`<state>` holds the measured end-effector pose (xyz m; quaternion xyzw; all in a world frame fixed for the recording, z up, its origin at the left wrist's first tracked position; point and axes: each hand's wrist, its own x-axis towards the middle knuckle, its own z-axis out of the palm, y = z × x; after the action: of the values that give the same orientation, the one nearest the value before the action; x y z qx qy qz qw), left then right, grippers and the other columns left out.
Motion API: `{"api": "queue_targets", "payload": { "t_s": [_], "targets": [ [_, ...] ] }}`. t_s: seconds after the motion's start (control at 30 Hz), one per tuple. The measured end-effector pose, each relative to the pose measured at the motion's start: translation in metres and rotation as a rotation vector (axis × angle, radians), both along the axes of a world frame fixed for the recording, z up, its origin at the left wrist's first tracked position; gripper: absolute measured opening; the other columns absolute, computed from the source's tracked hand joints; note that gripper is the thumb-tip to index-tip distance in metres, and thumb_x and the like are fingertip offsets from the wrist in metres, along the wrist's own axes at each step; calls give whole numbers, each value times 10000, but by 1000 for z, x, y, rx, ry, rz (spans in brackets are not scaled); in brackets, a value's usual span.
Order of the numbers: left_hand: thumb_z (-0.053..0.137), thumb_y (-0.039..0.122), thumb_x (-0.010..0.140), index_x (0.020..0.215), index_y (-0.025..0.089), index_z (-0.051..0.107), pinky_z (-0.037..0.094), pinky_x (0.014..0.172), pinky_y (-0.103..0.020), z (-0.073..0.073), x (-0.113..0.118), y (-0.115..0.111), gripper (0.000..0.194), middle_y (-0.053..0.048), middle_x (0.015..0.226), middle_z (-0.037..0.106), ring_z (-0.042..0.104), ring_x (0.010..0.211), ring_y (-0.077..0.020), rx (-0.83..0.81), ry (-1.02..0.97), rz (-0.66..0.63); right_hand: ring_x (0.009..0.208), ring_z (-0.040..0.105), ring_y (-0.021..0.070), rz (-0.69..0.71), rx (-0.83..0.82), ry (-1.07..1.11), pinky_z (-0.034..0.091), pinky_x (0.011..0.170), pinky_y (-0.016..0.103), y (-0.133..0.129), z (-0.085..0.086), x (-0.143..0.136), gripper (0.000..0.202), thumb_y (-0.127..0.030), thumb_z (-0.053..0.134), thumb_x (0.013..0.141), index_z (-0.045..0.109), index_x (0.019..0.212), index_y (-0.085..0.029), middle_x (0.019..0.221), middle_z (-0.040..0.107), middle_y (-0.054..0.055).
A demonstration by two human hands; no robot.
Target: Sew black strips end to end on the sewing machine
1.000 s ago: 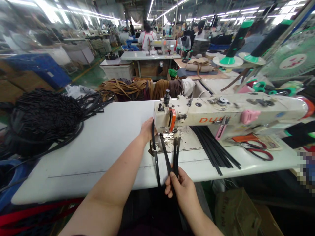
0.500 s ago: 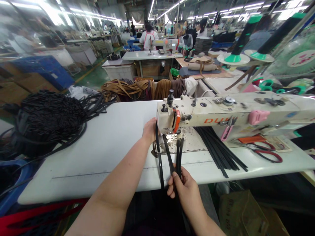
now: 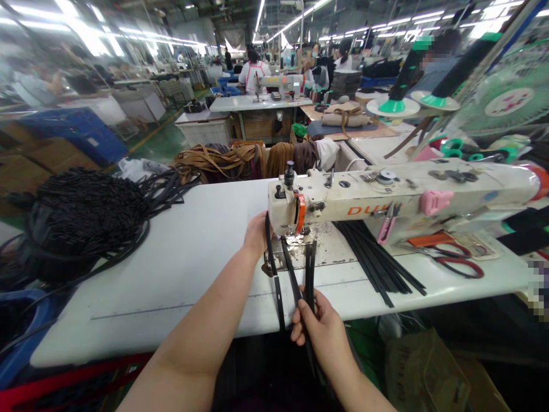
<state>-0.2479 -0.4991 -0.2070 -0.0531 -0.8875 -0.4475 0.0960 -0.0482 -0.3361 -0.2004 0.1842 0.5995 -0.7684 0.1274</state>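
The white sewing machine (image 3: 334, 200) stands on the table, its head over a metal plate. My left hand (image 3: 256, 233) is at the left side of that head, with its fingers mostly hidden behind it. A narrow black strap (image 3: 270, 246) hangs down beside this hand; a lower black strip (image 3: 279, 303) lies over the table's front edge. My right hand (image 3: 319, 320) is closed around several black straps (image 3: 293, 272) in front of the needle area. One of these runs up under the head, while two others end short of it.
Black straps (image 3: 373, 263) lie fanned under the machine arm, with red-handled scissors (image 3: 458, 266) to their right. A large heap of black straps (image 3: 86, 217) covers the table's left end. Thread cones (image 3: 398, 80) and a fan (image 3: 508, 103) stand at right. Brown straps (image 3: 223, 160) hang behind.
The view has shifted slightly. The strap by my left hand now bends and its lower end shows apart from the strip below. My right hand keeps its grip in nearly the same place.
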Motion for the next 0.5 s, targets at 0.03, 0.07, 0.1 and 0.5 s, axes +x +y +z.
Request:
{"api": "queue_targets", "payload": {
  "t_s": [0.03,0.07,0.1,0.5],
  "targets": [
    [584,300,890,958,177,748,587,889,-423,0,6,-1,215,-87,1038,768,709,1005,-312,2,11,-5,390,595,137,2,3,2,431,363,217,0,0,0,708,-631,769,740,506,1192,-153,591,644,-63],
    [572,289,905,960,183,746,583,910,-416,-1,14,-1,211,-83,1044,765,709,1013,-293,-4,26,-12,392,595,135,4,8,5,430,364,215,1,-1,1,707,-634,768,742,508,1190,-153,591,644,-64],
    [567,264,911,943,186,745,580,931,-412,-3,22,-2,197,-82,1044,761,710,1014,-276,-14,45,-18,393,595,132,9,10,8,429,364,212,1,-1,1,705,-639,767,744,511,1186,-154,593,644,-63],
    [573,288,994,1366,228,623,486,1159,-594,-25,109,0,380,-111,1402,647,566,1364,-317,-334,329,-235,375,594,117,17,26,81,383,350,186,4,-26,6,754,-725,720,781,509,1228,-155,603,668,-38]
  ]
}}
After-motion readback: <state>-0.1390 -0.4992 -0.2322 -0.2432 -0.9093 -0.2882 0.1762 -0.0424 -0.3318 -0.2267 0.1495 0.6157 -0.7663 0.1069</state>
